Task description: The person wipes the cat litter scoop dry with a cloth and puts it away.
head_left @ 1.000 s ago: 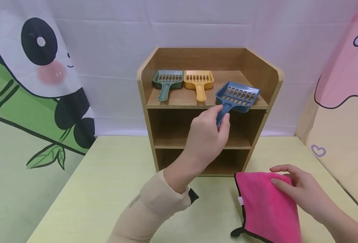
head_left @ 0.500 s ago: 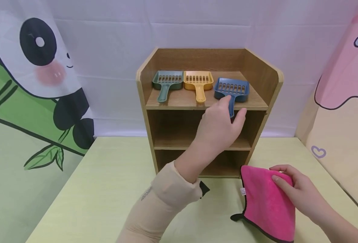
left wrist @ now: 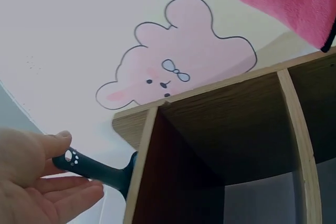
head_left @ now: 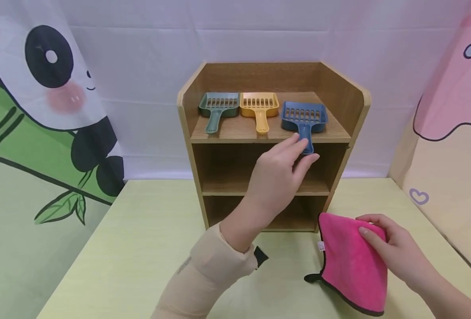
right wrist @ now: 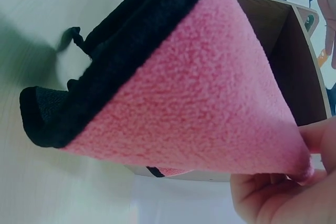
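A blue litter scoop (head_left: 304,115) lies on the shelf's top board, its handle jutting past the front edge. My left hand (head_left: 277,173) is right at that handle, the fingers loosely extended along one side and the thumb apart on the other. In the left wrist view the dark handle (left wrist: 89,167) runs between thumb and fingers. A green litter scoop (head_left: 219,104) and a yellow litter scoop (head_left: 260,104) lie side by side to its left. Low on the right, my right hand (head_left: 399,248) pinches a pink towel (head_left: 353,261) with black edging by its upper edge.
The small wooden shelf unit (head_left: 265,193) stands at the back of the pale table (head_left: 139,248), with raised sides around its top and two compartments below. A cloth backdrop (head_left: 147,79) with cartoon animals hangs behind and at the sides.
The blue scoop has moved left and straightened onto the top board from its tilted hold. My left fingers have loosened from its handle. The pink towel has risen slightly in my right hand.
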Demonstrator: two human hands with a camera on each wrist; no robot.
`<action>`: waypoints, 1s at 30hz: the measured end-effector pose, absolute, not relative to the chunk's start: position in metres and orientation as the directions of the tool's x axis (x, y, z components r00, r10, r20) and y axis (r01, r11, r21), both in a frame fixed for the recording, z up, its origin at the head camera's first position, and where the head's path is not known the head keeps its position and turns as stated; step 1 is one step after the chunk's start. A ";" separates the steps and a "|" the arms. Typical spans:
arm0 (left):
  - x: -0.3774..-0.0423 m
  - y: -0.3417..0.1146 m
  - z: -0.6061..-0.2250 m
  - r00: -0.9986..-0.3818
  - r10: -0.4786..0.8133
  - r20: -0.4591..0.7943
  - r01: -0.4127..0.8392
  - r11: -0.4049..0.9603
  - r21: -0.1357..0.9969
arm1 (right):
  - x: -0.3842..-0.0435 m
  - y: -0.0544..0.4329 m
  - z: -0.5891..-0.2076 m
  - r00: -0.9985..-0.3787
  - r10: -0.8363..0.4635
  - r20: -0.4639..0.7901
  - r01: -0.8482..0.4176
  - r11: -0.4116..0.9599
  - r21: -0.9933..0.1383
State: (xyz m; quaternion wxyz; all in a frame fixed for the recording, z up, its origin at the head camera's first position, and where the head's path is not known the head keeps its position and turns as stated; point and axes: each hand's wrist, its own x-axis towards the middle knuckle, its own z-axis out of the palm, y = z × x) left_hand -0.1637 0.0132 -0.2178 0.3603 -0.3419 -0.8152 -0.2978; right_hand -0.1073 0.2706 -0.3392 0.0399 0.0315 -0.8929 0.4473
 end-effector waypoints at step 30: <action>-0.190 0.037 -0.224 -0.373 0.270 0.888 0.469 0.880 -0.071 | -0.103 0.270 -0.338 -0.991 -0.053 0.121 -0.130 0.548 -0.827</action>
